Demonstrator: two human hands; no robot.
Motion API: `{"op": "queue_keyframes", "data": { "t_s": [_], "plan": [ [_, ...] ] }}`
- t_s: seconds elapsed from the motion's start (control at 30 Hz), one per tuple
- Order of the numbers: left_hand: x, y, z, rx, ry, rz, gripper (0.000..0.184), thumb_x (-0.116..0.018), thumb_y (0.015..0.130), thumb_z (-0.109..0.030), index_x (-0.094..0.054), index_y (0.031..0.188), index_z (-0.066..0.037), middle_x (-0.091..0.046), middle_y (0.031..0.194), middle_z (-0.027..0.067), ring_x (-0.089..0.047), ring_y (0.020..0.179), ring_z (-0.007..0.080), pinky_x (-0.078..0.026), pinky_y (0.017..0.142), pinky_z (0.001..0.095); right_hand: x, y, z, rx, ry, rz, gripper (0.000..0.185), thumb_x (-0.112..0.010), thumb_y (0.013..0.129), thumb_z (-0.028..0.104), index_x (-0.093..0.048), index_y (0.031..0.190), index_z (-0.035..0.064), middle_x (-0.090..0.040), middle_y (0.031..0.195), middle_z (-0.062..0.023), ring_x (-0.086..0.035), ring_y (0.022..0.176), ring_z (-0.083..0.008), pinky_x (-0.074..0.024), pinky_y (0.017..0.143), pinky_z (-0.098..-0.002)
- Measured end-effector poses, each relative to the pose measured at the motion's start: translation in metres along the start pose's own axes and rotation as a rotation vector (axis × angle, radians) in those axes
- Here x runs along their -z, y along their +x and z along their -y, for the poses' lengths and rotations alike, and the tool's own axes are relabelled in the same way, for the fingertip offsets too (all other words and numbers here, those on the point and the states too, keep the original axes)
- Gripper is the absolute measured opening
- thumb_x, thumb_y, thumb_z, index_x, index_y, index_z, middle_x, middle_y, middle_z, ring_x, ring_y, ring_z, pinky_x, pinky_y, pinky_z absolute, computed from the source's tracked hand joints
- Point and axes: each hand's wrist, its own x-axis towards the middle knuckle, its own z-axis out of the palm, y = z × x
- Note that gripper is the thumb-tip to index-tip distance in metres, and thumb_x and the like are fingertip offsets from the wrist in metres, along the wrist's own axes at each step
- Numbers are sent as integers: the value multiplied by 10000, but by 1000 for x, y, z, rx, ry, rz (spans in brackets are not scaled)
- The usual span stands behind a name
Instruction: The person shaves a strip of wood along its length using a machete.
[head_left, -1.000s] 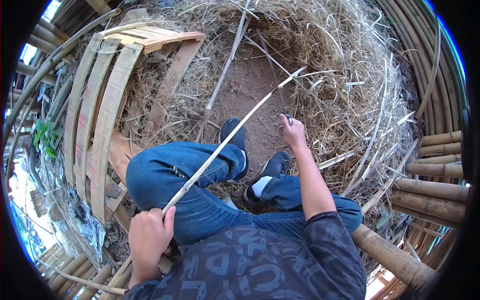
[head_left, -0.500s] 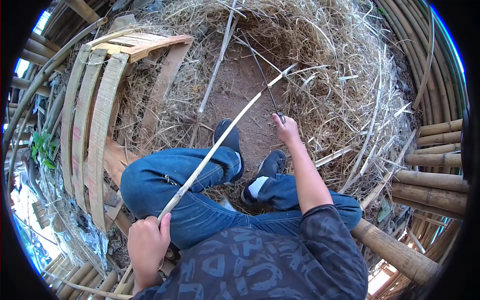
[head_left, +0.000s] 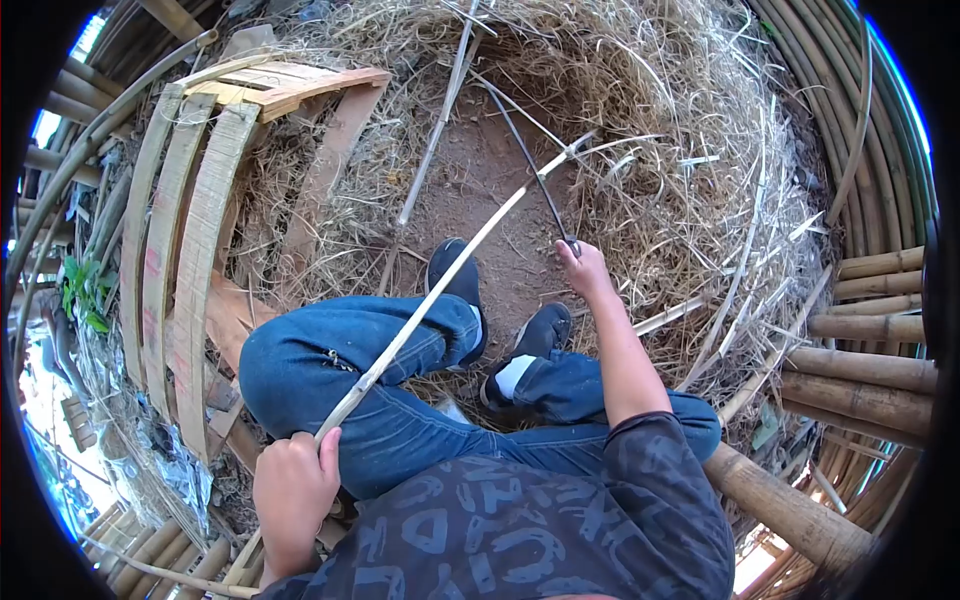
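Note:
A long pale bamboo strip [head_left: 425,305] slants across my bent leg toward the shavings, its far end split. My left hand [head_left: 295,492] is closed around its near end, beside my knee. In my right hand [head_left: 585,273], closed on its handle, is a long, thin, dark knife [head_left: 522,142]. Its blade points away from me and crosses the upper part of the strip; I cannot tell how deeply the edge touches.
Curly shavings [head_left: 660,150] are heaped ahead and right around bare soil [head_left: 480,180]. A slatted wooden crate [head_left: 190,270] stands at left. Bamboo poles [head_left: 865,325] lie at right, with a thick one [head_left: 790,500] nearest me. Another long strip [head_left: 435,130] lies ahead.
My right hand has moved slightly right and toward me, and the knife blade has shifted and turned with it. My left hand and the bamboo strip look nearly still.

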Motion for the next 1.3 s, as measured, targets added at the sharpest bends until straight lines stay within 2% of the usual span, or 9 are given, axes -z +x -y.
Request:
{"op": "queue_keyframes", "data": {
  "t_s": [0.2,0.4,0.5,0.67,0.87,0.97,1.1,1.17,1.3],
  "plan": [
    [0,4,4,-29,-13,59,457,-608,917,-328,-615,618,18,-584,581,237,-602,560,415,-474,539,488,15,-25,76,-88,55,77,509,-567,911,529,-664,862,31,-647,702,-224,-650,716,-418,-489,641,-480],
    [-1,-1,7,1,-13,31,453,-613,916,-334,-607,628,15,-579,582,234,-594,562,419,-464,529,492,-2,-19,46,279,-256,119,512,-577,890,565,-647,882,58,-664,745,-214,-658,757,-415,-511,664,-479],
    [-3,1,8,5,-8,11,455,-615,915,-336,-601,622,11,-579,584,235,-593,568,421,-465,529,490,2,11,7,-86,-6,34,491,-581,899,535,-692,880,57,-668,772,-222,-664,775,-392,-497,656,-455],
    [0,5,8,-24,-34,74,453,-613,917,-335,-599,623,10,-583,600,238,-593,573,421,-464,532,493,17,-9,64,-73,3,73,548,-569,904,555,-648,828,18,-654,712,-203,-662,705,-380,-493,634,-464],
    [-3,1,9,-11,-29,51,455,-609,921,-333,-594,613,2,-587,594,237,-596,566,419,-469,527,480,3,-8,32,251,-322,145,482,-643,836,571,-642,958,105,-664,780,-217,-647,787,-423,-508,673,-500],
    [-14,-1,19,-104,-57,26,458,-606,922,-331,-588,604,-1,-584,585,235,-595,553,417,-474,521,472,3,26,-25,-171,40,36,473,-601,926,468,-627,814,10,-583,601,-96,-587,576,-219,-454,562,-376],
    [5,5,11,-81,-78,88,462,-607,922,-333,-589,598,-4,-579,568,231,-596,539,412,-482,517,467,34,16,30,29,-58,-7,478,-577,948,450,-614,796,-2,-549,570,-66,-490,532,-175,-406,522,-353],
    [6,4,6,-46,-45,76,461,-608,920,-335,-594,599,-5,-580,568,233,-601,544,409,-483,516,471,32,-3,54,-36,-30,114,535,-556,921,537,-631,841,14,-642,695,-206,-642,694,-404,-476,615,-465],
    [6,1,5,-36,-27,85,459,-616,915,-335,-597,600,-2,-586,575,234,-603,546,410,-486,521,472,19,-17,47,210,-186,208,516,-609,880,546,-617,902,31,-659,749,-223,-646,756,-434,-491,660,-506]
  ]
}}
